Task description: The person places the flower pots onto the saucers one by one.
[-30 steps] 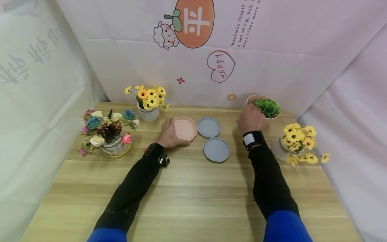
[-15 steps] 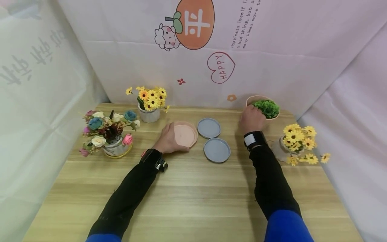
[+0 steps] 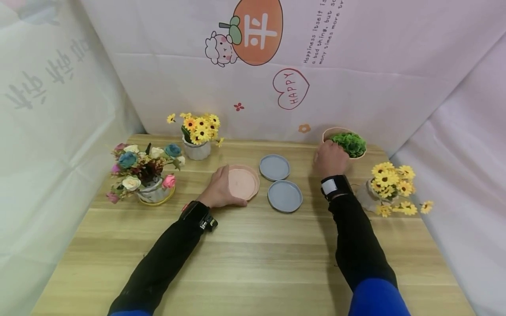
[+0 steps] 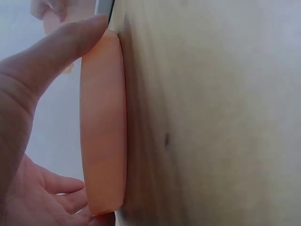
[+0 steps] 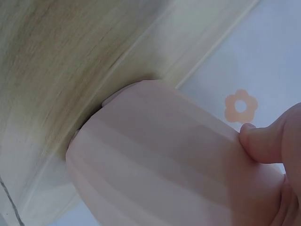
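My left hand [image 3: 220, 189] grips a round pink plant saucer [image 3: 243, 182] at the left of the table's middle, its thumb at the near edge and its fingers around the far side. The left wrist view shows the saucer's side wall [image 4: 103, 127] between thumb and fingers, low over the wood. At the back right, my right hand [image 3: 332, 159] holds the rim of a pink fluted flowerpot [image 5: 160, 150] with a leafy green plant [image 3: 349, 144] in it. In the right wrist view the thumb presses near the rim and the pot's base is right at the table.
Two blue-grey saucers [image 3: 274, 167] lie between my hands. At the left stand a pot of mixed roses [image 3: 146, 171] on a yellow saucer and a pot of yellow daisies [image 3: 197, 140]. Another yellow daisy pot [image 3: 389, 186] is beside my right wrist. A printed white cloth [image 3: 182, 83] backs the table.
My left hand has drawn the pink saucer a little toward me, leaving it farther from the back grey saucer. The right hand and the flowerpot have hardly moved.
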`<state>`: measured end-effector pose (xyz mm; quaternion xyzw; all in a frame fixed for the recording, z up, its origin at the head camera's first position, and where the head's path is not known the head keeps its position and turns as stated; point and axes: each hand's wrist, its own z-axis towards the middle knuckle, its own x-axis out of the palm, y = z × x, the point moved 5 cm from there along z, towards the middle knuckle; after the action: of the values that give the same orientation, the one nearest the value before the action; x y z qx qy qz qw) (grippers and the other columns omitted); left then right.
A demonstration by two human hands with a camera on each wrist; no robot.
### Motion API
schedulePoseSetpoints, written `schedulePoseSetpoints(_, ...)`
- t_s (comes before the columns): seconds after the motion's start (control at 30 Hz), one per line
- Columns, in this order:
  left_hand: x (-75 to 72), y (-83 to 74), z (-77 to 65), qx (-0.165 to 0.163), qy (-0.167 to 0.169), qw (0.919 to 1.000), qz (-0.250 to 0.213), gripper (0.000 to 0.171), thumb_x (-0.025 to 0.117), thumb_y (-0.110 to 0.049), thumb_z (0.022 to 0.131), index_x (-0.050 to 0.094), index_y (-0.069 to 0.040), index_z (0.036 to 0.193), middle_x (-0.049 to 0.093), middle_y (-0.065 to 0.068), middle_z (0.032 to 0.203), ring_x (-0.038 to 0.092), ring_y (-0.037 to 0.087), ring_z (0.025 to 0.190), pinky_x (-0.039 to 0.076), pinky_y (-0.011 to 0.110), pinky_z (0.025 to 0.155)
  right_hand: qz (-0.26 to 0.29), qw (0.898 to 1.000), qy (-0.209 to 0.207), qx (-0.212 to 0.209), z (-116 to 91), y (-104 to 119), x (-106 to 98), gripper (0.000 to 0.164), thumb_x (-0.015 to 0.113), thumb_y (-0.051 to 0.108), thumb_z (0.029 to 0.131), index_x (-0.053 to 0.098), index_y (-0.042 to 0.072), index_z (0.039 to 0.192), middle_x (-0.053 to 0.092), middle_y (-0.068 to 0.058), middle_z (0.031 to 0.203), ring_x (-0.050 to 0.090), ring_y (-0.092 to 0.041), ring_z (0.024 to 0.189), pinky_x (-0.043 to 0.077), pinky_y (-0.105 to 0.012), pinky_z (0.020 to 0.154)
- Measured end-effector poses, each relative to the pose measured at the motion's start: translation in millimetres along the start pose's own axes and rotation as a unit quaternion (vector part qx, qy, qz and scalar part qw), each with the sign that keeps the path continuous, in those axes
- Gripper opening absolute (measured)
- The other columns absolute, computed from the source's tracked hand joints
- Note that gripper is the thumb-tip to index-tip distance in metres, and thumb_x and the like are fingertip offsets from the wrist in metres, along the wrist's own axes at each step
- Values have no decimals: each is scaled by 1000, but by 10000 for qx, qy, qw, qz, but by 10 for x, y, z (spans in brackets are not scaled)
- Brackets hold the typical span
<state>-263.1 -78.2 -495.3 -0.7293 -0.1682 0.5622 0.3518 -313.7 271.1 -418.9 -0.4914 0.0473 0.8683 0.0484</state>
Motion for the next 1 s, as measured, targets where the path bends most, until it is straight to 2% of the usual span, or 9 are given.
schedulePoseSetpoints(0.37,26,-62,-248,43,161,9998,-65,148,101,-46,63,8,0,168,22,23,170,25,41,158,33,56,128,135,9999,-11,-89,-99,14,-76,44,51,19,108,50,0,69,57,-22,63,60,-44,56,46,-54,44)
schedulePoseSetpoints(0.53,40,-91,-336,143,127,9997,-151,141,103,-43,61,18,-1,166,30,22,164,32,39,152,37,56,126,95,9992,-269,-280,-165,50,-129,45,49,14,107,42,4,63,47,-17,57,54,-40,49,33,-45,38)
schedulePoseSetpoints(0.67,54,-111,-384,315,24,9994,-165,134,104,-42,58,27,-3,162,37,21,157,38,39,146,41,56,122,88,9983,-422,-383,-224,67,-168,48,50,14,108,39,6,63,38,-12,55,50,-37,46,23,-39,39)
schedulePoseSetpoints(0.87,86,-116,-473,488,7,9988,-62,138,104,-43,56,26,-2,162,36,23,159,39,40,147,40,58,123,38,9977,-435,-523,-316,77,-211,45,50,11,106,38,7,63,38,-12,55,49,-36,45,21,-37,39)
schedulePoseSetpoints(1.0,112,-131,-540,539,48,9985,-62,140,104,-44,55,26,-1,162,35,23,161,38,40,148,38,58,124,24,9966,-518,-638,-379,82,-246,46,55,10,104,37,7,62,37,-11,54,50,-36,44,23,-38,37)
